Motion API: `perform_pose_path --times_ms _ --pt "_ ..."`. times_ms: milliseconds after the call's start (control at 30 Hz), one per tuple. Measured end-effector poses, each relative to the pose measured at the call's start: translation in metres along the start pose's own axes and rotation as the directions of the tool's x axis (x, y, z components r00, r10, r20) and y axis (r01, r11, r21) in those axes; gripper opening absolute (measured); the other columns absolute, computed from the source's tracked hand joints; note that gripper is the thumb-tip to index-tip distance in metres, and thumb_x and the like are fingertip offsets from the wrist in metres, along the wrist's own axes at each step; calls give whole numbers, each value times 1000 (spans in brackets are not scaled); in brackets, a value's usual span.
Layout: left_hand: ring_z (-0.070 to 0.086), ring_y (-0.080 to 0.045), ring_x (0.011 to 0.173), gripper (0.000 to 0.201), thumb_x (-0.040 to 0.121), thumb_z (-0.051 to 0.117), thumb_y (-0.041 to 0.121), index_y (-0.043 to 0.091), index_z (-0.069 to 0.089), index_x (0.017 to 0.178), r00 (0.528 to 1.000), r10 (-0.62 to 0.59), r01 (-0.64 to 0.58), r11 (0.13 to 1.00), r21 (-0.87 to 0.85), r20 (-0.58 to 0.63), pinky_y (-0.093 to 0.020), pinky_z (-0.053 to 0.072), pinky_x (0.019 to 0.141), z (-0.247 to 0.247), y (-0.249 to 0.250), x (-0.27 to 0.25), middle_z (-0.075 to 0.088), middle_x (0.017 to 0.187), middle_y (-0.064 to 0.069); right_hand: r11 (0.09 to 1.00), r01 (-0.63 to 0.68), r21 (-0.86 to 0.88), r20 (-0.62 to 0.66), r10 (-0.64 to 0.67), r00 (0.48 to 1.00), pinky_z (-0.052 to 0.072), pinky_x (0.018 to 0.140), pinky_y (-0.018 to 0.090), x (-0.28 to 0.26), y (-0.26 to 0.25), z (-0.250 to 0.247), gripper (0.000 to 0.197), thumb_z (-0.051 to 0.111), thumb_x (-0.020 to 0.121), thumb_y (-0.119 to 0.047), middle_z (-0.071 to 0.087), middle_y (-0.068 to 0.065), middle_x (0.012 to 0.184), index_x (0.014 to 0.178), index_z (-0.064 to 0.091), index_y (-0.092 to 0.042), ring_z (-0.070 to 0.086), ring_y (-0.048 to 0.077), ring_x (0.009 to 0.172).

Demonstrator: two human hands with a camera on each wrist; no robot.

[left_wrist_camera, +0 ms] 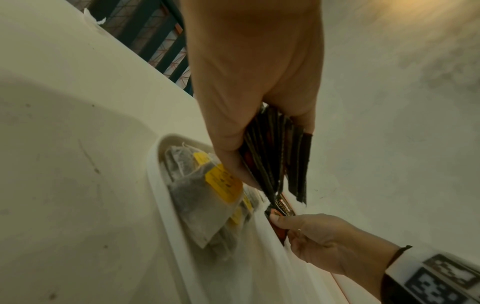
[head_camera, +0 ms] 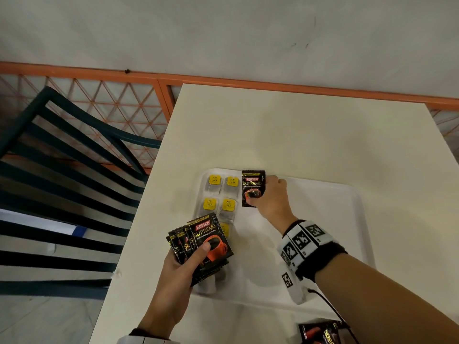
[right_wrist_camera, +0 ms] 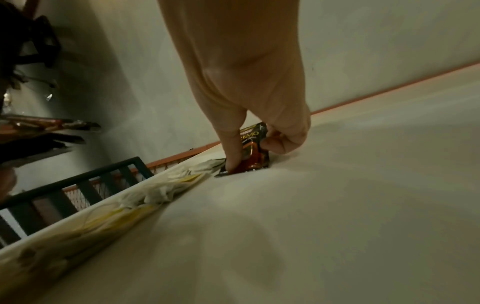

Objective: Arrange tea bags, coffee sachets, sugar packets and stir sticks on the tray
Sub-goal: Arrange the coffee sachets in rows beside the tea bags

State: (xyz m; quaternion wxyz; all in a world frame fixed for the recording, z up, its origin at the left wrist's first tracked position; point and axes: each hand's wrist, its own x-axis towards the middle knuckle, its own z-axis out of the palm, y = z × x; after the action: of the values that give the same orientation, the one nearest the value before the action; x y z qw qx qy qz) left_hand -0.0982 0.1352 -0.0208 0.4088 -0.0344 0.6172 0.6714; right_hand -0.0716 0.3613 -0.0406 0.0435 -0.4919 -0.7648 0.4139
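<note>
The fan of coffee sachets [head_camera: 202, 240] in the left hand [head_camera: 173, 276] covers the near tea bags [head_camera: 224, 229]; their count cannot be told. The left hand hides the near left corner of the tray [head_camera: 357, 219]. A black packet [head_camera: 320, 332] on the bench [head_camera: 298, 132] is cut off by the bottom edge of the head view. In the right wrist view the tea bags blur into pale and yellow streaks. The right hand [head_camera: 269, 198] covers the right edge of its single sachet [head_camera: 252, 184].
</note>
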Motion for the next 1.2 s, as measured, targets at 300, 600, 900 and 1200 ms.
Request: perform_pose_path --times_ms 300,600,900,1200 --pt "68 -26 97 52 68 72 20 16 59 117 1000 -7 7 1000 -6 8 -40 52 84 -1 1 3 72 104 -9 994 68 88 -42 -64 997 43 83 30 -1 -4 0 61 71 78 -13 40 19 124 124 32 -4 49 33 110" --pt "70 -22 91 48 69 65 21 16 59 116 999 7 -7 1000 8 48 -32 56 73 7 7 4 73 101 -7 986 78 146 -87 -66 994 39 79 26 -4 -4 -3 62 71 78 -17 41 15 121 125 33 -8 50 28 107" --pt "68 -28 96 51 70 65 21 11 58 120 997 42 -39 998 -39 65 -28 58 67 24 17 12 71 106 -13 960 76 270 468 -200 861 39 55 13 -68 -10 -32 22 60 84 -40 61 -4 83 95 59 -21 54 6 65" --pt "68 -24 97 47 73 64 24 14 58 119 994 51 -48 998 -28 98 -39 55 83 33 14 12 71 107 -10 879 -50 474 457 -197 867 51 60 19 -77 4 -41 10 65 84 -10 67 6 78 94 65 -9 61 9 63"
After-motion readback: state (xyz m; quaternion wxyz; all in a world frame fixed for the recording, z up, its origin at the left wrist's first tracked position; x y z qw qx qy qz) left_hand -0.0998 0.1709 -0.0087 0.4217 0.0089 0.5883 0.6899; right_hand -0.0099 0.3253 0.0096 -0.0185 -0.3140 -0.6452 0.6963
